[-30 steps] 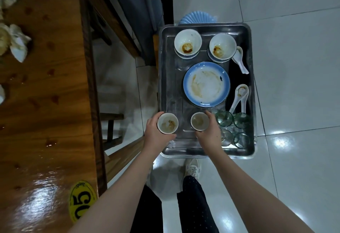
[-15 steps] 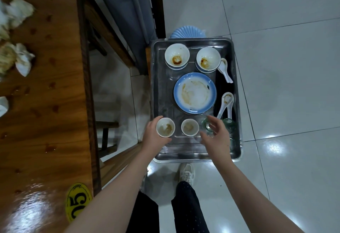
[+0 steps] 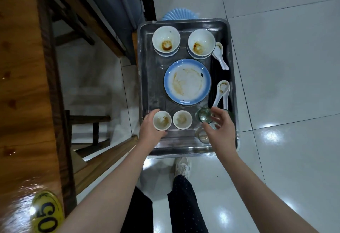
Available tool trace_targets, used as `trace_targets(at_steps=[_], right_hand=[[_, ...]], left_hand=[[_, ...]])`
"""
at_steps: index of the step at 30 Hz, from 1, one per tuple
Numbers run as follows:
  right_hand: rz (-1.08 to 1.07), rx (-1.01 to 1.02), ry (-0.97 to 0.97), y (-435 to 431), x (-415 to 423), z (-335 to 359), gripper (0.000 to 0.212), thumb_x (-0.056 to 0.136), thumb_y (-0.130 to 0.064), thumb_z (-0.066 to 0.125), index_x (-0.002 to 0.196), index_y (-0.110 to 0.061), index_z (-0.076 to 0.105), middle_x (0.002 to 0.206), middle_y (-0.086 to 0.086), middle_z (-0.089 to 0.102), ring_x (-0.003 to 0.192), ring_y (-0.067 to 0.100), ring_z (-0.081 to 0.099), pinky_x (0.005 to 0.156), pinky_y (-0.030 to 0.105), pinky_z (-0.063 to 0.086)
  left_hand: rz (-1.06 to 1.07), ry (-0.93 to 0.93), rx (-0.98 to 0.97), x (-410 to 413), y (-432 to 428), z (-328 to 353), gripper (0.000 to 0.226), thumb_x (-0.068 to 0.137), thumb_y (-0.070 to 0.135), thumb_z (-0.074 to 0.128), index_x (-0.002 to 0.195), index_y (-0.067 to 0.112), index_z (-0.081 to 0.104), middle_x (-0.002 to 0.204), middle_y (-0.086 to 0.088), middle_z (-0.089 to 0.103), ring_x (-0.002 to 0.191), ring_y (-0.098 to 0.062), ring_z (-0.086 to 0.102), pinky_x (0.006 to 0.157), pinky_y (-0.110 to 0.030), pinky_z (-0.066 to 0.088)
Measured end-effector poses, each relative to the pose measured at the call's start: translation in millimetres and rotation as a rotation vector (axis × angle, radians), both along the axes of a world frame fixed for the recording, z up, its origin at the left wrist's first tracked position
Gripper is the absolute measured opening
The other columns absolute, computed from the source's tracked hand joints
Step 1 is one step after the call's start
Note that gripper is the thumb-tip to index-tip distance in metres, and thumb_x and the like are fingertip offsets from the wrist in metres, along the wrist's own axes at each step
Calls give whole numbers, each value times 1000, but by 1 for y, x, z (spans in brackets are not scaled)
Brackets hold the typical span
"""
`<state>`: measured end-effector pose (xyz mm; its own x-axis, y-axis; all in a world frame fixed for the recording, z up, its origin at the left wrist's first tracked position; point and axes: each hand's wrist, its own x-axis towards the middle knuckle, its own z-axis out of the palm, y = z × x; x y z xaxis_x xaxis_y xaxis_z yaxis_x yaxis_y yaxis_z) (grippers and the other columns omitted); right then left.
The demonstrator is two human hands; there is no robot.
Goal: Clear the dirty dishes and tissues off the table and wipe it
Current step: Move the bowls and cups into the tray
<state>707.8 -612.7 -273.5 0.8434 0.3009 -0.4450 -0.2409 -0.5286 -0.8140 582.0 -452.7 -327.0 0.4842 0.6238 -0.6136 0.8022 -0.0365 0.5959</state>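
1. A metal tray lies above a pale tiled floor; it is rectangular, shiny and scuffed, and every dish named here sits inside it.
2. The left hand is at the tray's near left corner; its thumb and fingers curl round a small cup, which is white with a brown smear inside.
3. A second cup, just as stained, stands just beside the first, toward the tray's middle; no hand touches it.
4. The right hand hovers over the tray's near right corner; its fingers are spread wide and lightly bent, holding nothing.
5. Under those fingers stand clear greenish glasses; the hand covers part of them, so their number cannot be told.
6. In the tray's middle lies a round plate; it is white with a blue rim and streaked with brown sauce.
7. At the tray's far end stand a left bowl and a right bowl; both are white with brown dregs at the bottom.
8. Along the tray's right wall lie two white spoons; the far spoon is beside the right bowl; the near spoon has residue in its scoop and its handle reaches toward the glasses.
9. Left of the tray, well apart, runs the wooden table; it is glossy and dotted with dark brown spots; a yellow number tag sits at its near edge.
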Motion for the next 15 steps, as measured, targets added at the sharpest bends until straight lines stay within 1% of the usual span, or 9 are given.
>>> trace_targets(at_steps=[1,3,5,7,8,9,11,13,15], right_hand=[[0,6,10,0,0,2,49,80,0,69,108,-36,54,105,-24,59,105,0,58,78,6,44],[5,15,27,-1,0,7,47,80,0,69,109,-34,54,106,-24,59,106,1,57,75,2,42],[15,20,39,-1,0,15,47,81,0,69,110,-35,54,107,-23,59,106,1,57,73,1,42],[23,27,39,1,-1,27,46,81,-1,69,111,-33,55,108,-20,60,106,2,57,70,3,44],[27,31,36,2,-1,33,46,81,-2,69,112,-32,55,109,-17,60,106,3,58,70,5,45],[35,34,31,4,-2,41,45,80,-3,70,112,-31,55,110,-15,61,106,4,58,74,9,47],[56,39,26,9,-2,58,43,80,-5,71,111,-30,56,110,-12,62,104,6,59,85,18,48],[74,59,41,15,-2,77,42,80,-3,70,113,-25,57,111,-10,62,105,9,59,92,26,49],[105,79,57,21,-3,97,44,80,0,68,117,-20,57,116,-6,61,109,13,58,93,27,47]], left_hand=[[-6,2,-1,0,0,1,87,64,3,86,138,24,45,136,-3,49,120,-21,47,90,-26,36],[-9,10,-30,1,0,6,94,67,4,86,145,26,37,141,-2,46,127,-22,44,98,-30,39],[24,11,-69,5,1,16,98,69,3,84,148,30,32,147,0,41,133,-22,39,107,-38,39],[60,-5,-85,7,3,32,97,71,1,82,147,33,32,151,2,38,137,-20,36,109,-39,38],[74,-18,-87,7,5,42,95,72,-2,80,147,33,33,151,3,38,138,-19,36,108,-35,38],[88,-33,-91,7,7,52,92,73,-4,78,146,32,36,150,2,40,137,-18,37,105,-29,39],[125,-74,-116,5,12,76,84,76,-7,74,144,29,40,147,0,44,133,-16,41,93,-22,39],[161,-123,-136,2,17,103,77,79,-7,71,143,25,42,144,-4,47,128,-17,45,90,-23,40],[192,-171,-133,-2,22,134,70,82,-4,70,142,20,44,140,-6,50,121,-18,49,95,-27,42]])
